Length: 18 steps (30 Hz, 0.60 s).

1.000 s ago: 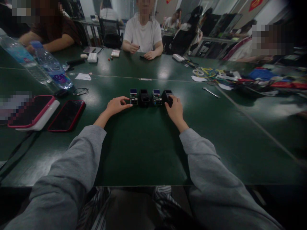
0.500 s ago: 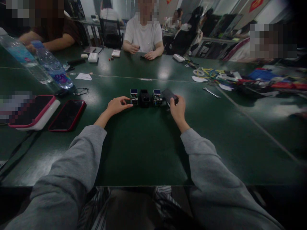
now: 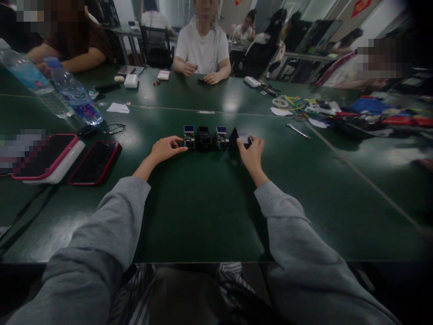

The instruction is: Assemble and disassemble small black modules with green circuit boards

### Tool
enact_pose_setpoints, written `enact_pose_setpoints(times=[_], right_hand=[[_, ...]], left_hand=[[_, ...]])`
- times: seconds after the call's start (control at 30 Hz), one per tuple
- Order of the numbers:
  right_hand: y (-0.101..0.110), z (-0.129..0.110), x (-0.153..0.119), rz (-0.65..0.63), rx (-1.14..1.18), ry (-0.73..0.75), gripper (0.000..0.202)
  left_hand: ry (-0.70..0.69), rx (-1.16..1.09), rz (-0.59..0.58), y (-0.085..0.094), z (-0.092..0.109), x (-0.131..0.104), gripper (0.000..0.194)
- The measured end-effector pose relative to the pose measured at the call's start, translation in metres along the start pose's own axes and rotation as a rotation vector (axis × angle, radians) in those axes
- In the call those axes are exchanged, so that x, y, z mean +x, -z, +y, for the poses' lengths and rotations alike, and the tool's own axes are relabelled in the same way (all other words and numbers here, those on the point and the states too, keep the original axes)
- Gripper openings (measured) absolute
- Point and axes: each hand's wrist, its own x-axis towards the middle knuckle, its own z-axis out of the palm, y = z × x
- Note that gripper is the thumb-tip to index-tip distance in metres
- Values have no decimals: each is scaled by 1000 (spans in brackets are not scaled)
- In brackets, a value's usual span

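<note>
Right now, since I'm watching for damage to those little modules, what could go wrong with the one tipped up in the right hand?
The right hand holds the black module tilted, pinched at its edges; it might slip onto the green table. It is close to the next module in the row, so a turn could knock that one. The left hand touches only the leftmost module, so the middle ones could shift.
</note>
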Motion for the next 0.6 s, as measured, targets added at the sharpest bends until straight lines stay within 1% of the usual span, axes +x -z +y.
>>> enact_pose_setpoints(times=[0.07,0.17,0.23,0.37,0.5,0.6], right_hand=[[2,-2,-1,-16,0,35,70],[5,-5,-2,-41,20,75,55],[7,-7,-2,-43,43,66,46],[7,-8,2,-13,122,-25,40],[9,-9,4,-20,209,-123,43],[11,-9,3,-42,214,-168,44]], left_hand=[[3,1,6,0,0,1,57],[3,0,12,-1,-1,1,57],[0,-3,9,-1,-2,1,57],[-7,-13,14,-2,-3,1,57],[-7,-23,29,-4,-5,2,56],[-10,-20,35,-5,-7,3,57]])
